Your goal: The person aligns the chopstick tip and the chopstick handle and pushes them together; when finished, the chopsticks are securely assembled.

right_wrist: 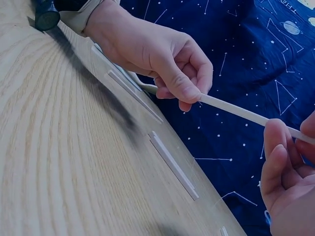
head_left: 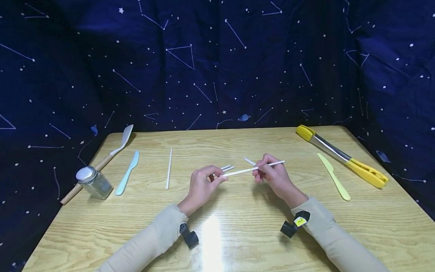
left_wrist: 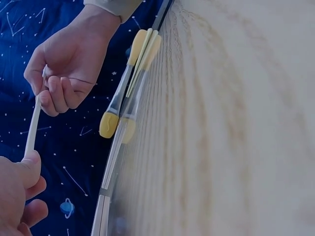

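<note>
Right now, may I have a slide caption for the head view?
Left hand and right hand hold a white stick over a table, between a blue knife and a yellow knife.

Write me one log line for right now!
left hand: pinches white stick's end | right hand: pinches it partway along | white stick: held above wooden table

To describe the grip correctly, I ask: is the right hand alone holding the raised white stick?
No, the left hand pinches one end of the white stick while the right hand holds it farther along.
</note>
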### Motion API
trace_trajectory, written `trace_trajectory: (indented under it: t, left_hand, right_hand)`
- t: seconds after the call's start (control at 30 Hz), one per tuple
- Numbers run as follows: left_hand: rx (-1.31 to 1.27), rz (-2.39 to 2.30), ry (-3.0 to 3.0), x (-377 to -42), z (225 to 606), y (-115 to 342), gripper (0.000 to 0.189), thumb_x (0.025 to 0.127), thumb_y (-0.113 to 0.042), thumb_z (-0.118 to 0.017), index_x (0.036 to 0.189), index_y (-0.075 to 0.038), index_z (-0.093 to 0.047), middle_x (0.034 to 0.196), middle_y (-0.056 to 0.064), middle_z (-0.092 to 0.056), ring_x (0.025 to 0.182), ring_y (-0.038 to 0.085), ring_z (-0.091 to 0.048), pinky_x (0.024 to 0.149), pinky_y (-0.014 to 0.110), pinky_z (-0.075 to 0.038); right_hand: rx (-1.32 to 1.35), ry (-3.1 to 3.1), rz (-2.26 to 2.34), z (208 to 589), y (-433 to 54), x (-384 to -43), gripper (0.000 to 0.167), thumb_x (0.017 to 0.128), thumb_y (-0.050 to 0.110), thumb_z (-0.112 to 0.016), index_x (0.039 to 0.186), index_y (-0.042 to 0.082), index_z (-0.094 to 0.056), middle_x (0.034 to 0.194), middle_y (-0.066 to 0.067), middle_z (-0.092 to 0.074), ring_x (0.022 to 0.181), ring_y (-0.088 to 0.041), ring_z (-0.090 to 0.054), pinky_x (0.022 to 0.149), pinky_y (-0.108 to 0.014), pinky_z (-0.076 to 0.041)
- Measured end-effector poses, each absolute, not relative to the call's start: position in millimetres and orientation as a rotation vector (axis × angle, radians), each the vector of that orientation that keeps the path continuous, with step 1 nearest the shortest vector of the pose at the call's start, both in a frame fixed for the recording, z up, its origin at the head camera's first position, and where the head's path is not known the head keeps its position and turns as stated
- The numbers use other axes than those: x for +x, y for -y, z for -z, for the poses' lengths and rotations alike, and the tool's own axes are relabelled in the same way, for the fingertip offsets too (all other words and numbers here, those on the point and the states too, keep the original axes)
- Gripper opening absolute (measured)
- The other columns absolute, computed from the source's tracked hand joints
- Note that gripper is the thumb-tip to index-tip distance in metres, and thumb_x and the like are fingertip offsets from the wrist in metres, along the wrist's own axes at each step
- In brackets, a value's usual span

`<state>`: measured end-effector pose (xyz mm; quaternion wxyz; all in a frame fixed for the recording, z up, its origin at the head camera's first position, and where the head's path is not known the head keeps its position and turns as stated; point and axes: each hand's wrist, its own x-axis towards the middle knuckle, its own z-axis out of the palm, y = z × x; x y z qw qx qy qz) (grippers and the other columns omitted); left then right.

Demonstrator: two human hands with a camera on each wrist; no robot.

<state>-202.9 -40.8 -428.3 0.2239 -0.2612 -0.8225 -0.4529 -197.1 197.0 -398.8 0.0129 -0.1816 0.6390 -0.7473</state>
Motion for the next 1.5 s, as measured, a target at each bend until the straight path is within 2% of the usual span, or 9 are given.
trace_trajectory:
  t: [0.17, 0.37, 0.57, 0.77, 0.87, 1.03, 1.13, 1.33, 1.5]
  left_hand:
    - [-0.757, 1.306, 2.245, -201, 428, 41, 0.012, 0.075, -0.012, -0.081, 0.081, -0.006, -0.072, 0.075, 0.004, -0.072, 0.056, 0.007, -0.057, 0.051, 0.016, -0.044]
    - [-0.771, 1.33, 2.232, -200, 428, 42, 0.011, 0.074, -0.009, -0.081, 0.079, -0.006, -0.072, 0.067, 0.003, -0.069, 0.056, 0.007, -0.056, 0.052, 0.017, -0.045]
    - [-0.787, 1.34, 2.242, -198, 427, 43, 0.01, 0.075, -0.01, -0.081, 0.077, -0.006, -0.072, 0.069, 0.003, -0.071, 0.058, 0.009, -0.06, 0.054, 0.018, -0.048]
    - [-0.827, 1.392, 2.308, -199, 425, 41, 0.012, 0.076, -0.012, -0.081, 0.078, -0.008, -0.07, 0.067, 0.0, -0.068, 0.057, 0.004, -0.056, 0.053, 0.019, -0.047]
    - [-0.901, 1.441, 2.377, -198, 418, 37, 0.017, 0.076, -0.009, -0.08, 0.086, -0.007, -0.066, 0.068, -0.001, -0.067, 0.057, 0.002, -0.055, 0.053, 0.02, -0.048]
    - [-1.144, 1.527, 2.447, -193, 406, 30, 0.044, 0.081, -0.009, -0.074, 0.118, -0.003, -0.051, 0.079, 0.004, -0.072, 0.064, 0.004, -0.06, 0.057, 0.021, -0.049]
    - [-1.266, 1.55, 2.482, -188, 399, 28, 0.053, 0.086, -0.012, -0.07, 0.131, -0.005, -0.042, 0.086, 0.004, -0.073, 0.069, 0.004, -0.061, 0.059, 0.021, -0.05]
    - [-1.413, 1.486, 2.506, -184, 395, 25, 0.051, 0.092, -0.013, -0.065, 0.136, -0.007, -0.04, 0.093, 0.004, -0.074, 0.07, 0.0, -0.06, 0.062, 0.019, -0.051]
    - [-1.443, 1.477, 2.493, -182, 396, 22, 0.047, 0.09, -0.011, -0.066, 0.134, -0.011, -0.047, 0.091, 0.003, -0.074, 0.069, 0.0, -0.061, 0.061, 0.017, -0.051]
  right_hand:
    - [-0.571, -2.003, 2.288, 399, -198, -199, 0.027, 0.094, -0.005, -0.036, 0.074, 0.009, -0.046, 0.071, 0.001, -0.062, 0.059, -0.006, -0.057, 0.054, -0.017, -0.047]
    - [-0.574, -1.998, 2.259, 399, -198, -200, 0.026, 0.096, -0.003, -0.037, 0.075, 0.009, -0.047, 0.072, 0.002, -0.063, 0.06, -0.007, -0.057, 0.055, -0.017, -0.047]
    - [-0.54, -1.993, 2.233, 398, -198, -200, 0.025, 0.096, -0.001, -0.038, 0.075, 0.009, -0.046, 0.072, 0.002, -0.063, 0.061, -0.007, -0.057, 0.056, -0.017, -0.047]
    - [-0.435, -2.129, 2.111, 390, -201, -203, 0.018, 0.099, 0.003, -0.04, 0.084, 0.007, -0.048, 0.074, 0.002, -0.064, 0.061, -0.007, -0.057, 0.059, -0.02, -0.049]
    - [-0.375, -2.198, 2.054, 385, -203, -205, 0.012, 0.1, 0.007, -0.043, 0.091, 0.004, -0.05, 0.076, 0.002, -0.064, 0.062, -0.007, -0.056, 0.061, -0.021, -0.049]
    - [-0.355, -2.081, 2.111, 383, -208, -204, 0.015, 0.103, 0.012, -0.038, 0.093, 0.007, -0.049, 0.075, 0.002, -0.057, 0.062, -0.007, -0.055, 0.057, -0.019, -0.045]
    - [-0.366, -1.995, 2.121, 385, -209, -203, 0.019, 0.104, 0.015, -0.036, 0.092, 0.009, -0.05, 0.072, 0.003, -0.055, 0.061, -0.007, -0.053, 0.055, -0.018, -0.043]
    - [-0.492, -2.0, 1.963, 389, -205, -203, 0.021, 0.105, 0.02, -0.035, 0.095, 0.009, -0.049, 0.072, 0.004, -0.054, 0.06, -0.006, -0.051, 0.055, -0.019, -0.043]
    - [-0.644, -2.032, 1.828, 390, -200, -203, 0.024, 0.106, 0.018, -0.031, 0.096, 0.001, -0.046, 0.07, 0.005, -0.053, 0.057, -0.004, -0.051, 0.052, -0.02, -0.038]
